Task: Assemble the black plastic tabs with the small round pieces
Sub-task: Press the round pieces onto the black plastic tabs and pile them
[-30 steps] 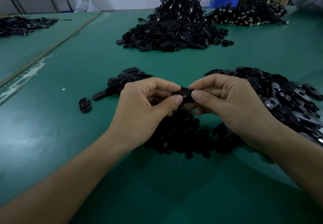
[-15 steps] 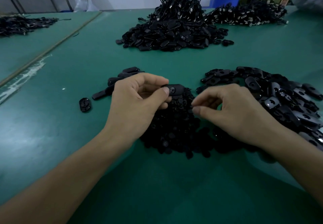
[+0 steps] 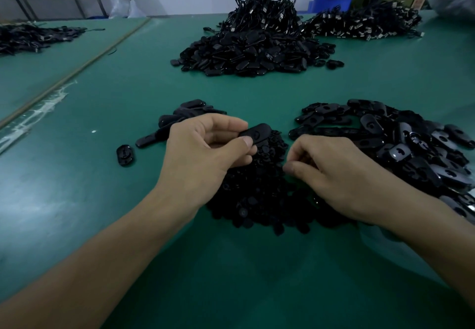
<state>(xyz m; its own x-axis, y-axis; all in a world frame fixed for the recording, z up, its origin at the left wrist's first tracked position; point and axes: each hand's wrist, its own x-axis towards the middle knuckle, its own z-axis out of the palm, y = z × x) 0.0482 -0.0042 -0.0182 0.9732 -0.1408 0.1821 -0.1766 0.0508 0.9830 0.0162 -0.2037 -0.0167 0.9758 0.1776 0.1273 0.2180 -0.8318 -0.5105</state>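
My left hand (image 3: 205,148) pinches a black plastic tab (image 3: 255,132) between thumb and fingers, holding it above a heap of small round black pieces (image 3: 259,200). My right hand (image 3: 326,172) hovers over the right side of that heap with its fingers curled and thumb tip pressed to the fingertips; I cannot make out a piece between them. A pile of loose black tabs (image 3: 411,146) lies to the right of my right hand. A small group of tabs (image 3: 180,120) lies behind my left hand.
A single black oval part (image 3: 125,154) sits alone left of my left hand. A large heap of black parts with cords (image 3: 254,43) stands at the table's back, another cord pile (image 3: 365,24) to its right. The green table (image 3: 102,200) runs on to the left.
My hands have parted. The left hand keeps the tab and has lifted it slightly up and left. The right hand has dropped down onto the heap of round pieces.
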